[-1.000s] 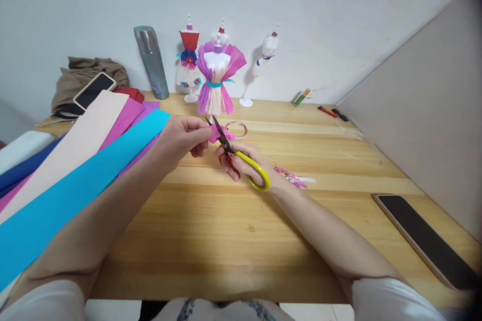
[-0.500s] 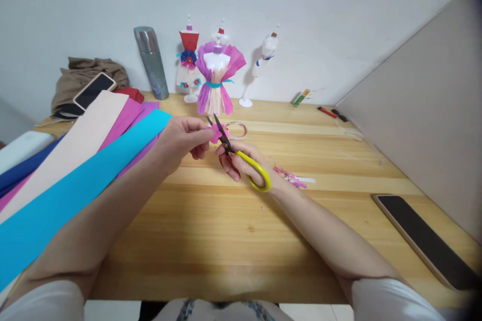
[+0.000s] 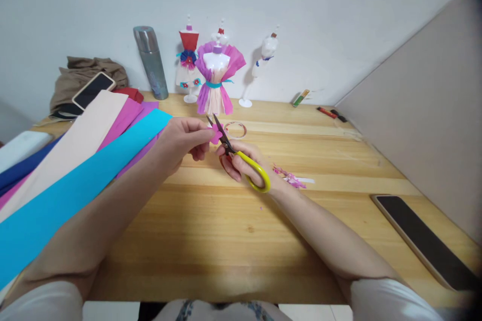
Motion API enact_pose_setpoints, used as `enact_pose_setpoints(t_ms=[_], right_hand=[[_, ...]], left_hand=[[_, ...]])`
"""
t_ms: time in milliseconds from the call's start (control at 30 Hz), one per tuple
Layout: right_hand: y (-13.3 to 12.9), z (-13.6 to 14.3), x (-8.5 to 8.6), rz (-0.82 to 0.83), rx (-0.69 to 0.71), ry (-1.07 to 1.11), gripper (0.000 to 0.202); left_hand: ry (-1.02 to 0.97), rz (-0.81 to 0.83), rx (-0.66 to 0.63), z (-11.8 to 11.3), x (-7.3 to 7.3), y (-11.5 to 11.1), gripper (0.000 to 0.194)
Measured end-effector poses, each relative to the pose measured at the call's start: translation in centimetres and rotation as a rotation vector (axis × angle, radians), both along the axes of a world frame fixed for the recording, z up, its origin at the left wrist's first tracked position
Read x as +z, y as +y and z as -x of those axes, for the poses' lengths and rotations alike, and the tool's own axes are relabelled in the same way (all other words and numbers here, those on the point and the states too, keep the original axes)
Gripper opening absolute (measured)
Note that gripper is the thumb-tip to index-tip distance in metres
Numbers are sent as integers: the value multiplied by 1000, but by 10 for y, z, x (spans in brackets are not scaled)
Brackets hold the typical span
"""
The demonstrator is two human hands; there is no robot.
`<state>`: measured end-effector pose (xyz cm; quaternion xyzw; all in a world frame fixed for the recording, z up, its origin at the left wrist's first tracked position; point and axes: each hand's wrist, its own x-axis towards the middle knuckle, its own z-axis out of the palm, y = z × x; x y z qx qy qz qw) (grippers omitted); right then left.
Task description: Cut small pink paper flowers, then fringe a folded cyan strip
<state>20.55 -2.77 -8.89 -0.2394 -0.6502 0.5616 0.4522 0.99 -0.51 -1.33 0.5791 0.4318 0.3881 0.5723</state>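
Between thumb and finger, my left hand pinches a small pink paper flower. My right hand has its fingers through the handles of a pair of scissors, one handle yellow and the other red. The dark blades are parted slightly and point up and away, touching or overlapping the flower's right edge. Just beyond the hands stands a small mannequin dressed in purple and cream crepe paper with a blue sash. A roll of tape lies behind the blades.
Coloured crepe paper strips cover the left side. A flask, more dressed mannequins and a bare-looking one line the wall. Pink scraps lie right of my wrist; a phone rests at right.
The pink bit that showed right of the blades is no longer visible there, and the flower's outline shows more plainly. Both hands have hardly moved.
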Motion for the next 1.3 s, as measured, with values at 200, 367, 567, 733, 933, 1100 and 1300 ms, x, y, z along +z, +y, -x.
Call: enact_pose_setpoints(t_ms=[200,367,567,733,933,1100,1300], right_hand=[[-1,0,0,2,-6,0,46],[-1,-1,0,-5,-16,-2,45],[-2,-1,2,-6,-12,-16,45],[-4,0,3,5,-25,-30,49],[-4,-1,3,19,-26,-44,50],[-4,-2,5,30,-11,-57,47],[0,-4,-2,23,-6,-78,43]], left_hand=[[-21,2,-1,0,0,1,21],[-42,-2,-10,1,-1,1,21],[-16,9,8,0,3,0,20],[-26,14,15,0,7,0,16],[-18,22,15,0,11,-2,20],[27,13,14,1,14,-1,21],[69,-43,3,7,13,3,23]])
